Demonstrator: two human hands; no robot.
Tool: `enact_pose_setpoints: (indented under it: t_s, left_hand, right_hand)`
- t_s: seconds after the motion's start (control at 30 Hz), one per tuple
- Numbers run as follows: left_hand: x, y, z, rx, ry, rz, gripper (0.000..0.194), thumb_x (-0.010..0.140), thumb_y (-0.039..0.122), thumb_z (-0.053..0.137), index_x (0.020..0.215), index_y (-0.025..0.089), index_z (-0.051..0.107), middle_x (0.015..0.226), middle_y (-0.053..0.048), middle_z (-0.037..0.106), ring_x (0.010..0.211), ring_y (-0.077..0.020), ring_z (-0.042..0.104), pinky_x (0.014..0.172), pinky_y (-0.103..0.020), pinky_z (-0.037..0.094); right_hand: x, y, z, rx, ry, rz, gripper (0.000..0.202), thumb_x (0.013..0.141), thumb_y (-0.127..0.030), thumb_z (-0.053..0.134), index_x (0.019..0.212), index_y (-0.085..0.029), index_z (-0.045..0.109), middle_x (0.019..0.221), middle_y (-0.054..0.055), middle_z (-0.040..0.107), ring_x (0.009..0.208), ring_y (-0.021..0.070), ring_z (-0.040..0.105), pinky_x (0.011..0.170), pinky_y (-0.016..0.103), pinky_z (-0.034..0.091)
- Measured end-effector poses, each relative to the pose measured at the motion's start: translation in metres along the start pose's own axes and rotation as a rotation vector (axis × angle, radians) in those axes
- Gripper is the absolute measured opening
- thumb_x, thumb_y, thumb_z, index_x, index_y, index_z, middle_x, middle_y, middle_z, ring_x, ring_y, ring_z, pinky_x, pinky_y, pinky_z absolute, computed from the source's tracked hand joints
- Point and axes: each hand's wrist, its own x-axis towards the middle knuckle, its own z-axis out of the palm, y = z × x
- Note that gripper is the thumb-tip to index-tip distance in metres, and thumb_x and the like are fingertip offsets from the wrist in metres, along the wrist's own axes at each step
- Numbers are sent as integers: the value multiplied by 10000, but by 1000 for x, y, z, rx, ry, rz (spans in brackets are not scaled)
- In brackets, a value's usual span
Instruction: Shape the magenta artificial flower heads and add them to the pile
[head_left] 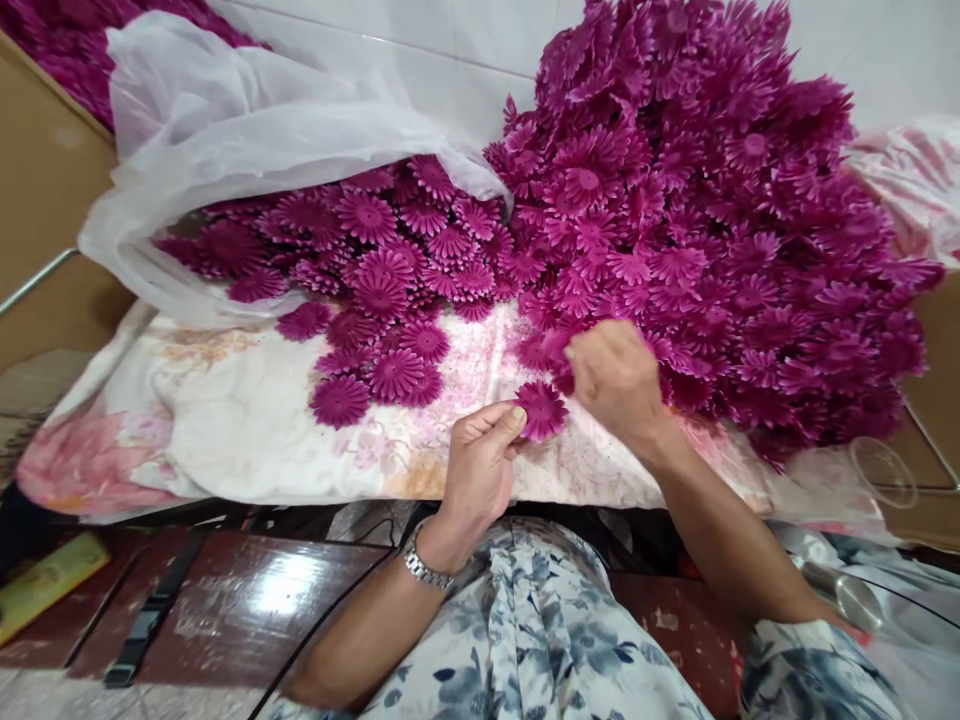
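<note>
Flower (541, 410) pinched in left hand (480, 462), right hand (616, 378) beside

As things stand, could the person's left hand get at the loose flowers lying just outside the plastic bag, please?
Probably yes. The left hand pinches one flower, but only bare patterned cloth separates it from the loose flowers lying left of it, outside the plastic bag. The right hand is on the other side.
</note>
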Motion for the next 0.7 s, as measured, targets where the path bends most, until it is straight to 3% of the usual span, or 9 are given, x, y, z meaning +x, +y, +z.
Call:
enact_pose_setpoints:
  t_s: [0.13,0.2,0.27,0.3,0.37,0.43,0.57,0.7]
  left_hand:
    - [1,2,-3,-31,-8,-51,211,553,274,781,577,128,631,573,13,582,580,-109,560,639,-298,527]
    - [2,2,-3,-47,-22,-48,186,586,254,762,581,131,623,582,18,580,600,-111,572,684,-326,541]
    - [3,2,-1,-59,-29,-34,175,597,248,753,587,131,624,600,16,587,609,-110,574,696,-330,546]
    - [4,2,0,-62,-33,-32,174,596,253,753,596,131,629,616,11,597,616,-113,576,692,-326,546]
    - [4,2,3,-61,-38,-36,182,594,263,754,604,131,629,640,2,609,634,-117,577,678,-308,542]
    - [3,1,4,-59,-36,-46,196,584,259,763,584,132,613,616,13,592,614,-105,558,662,-286,534]
    - [1,-1,5,-54,-32,-45,237,549,263,789,530,127,597,550,33,553,557,-85,523,634,-270,525]
    - [2,-4,2,-63,-37,-22,206,548,268,790,551,127,640,545,24,584,538,-84,535,613,-264,534]
  right_hand:
    - [31,56,-34,-285,191,272,257,913,-317,423,833,-161,612,738,94,543,753,205,478,702,385,363]
    - [37,63,-49,-343,257,311,266,874,-348,506,998,-137,610,855,134,584,870,245,495,747,410,378]
    - [31,49,-52,-244,249,242,220,873,-310,512,995,-156,611,861,116,606,861,229,519,745,394,406]
    - [25,36,-48,-117,170,162,170,888,-289,486,926,-184,615,825,82,611,798,196,530,716,363,424]
    - [8,6,-34,204,-126,-21,128,882,-273,506,848,-201,605,774,40,611,734,157,543,674,310,450]
    - [-7,-17,-17,325,-243,-83,136,879,-272,513,803,-186,587,744,41,595,723,158,532,667,298,451]
    - [-24,-34,2,334,-252,-105,193,903,-238,456,748,-181,556,691,40,562,690,155,503,674,287,431]
    - [-24,-34,7,144,-171,-121,224,894,-174,431,696,-183,536,644,40,535,662,160,473,663,293,403]
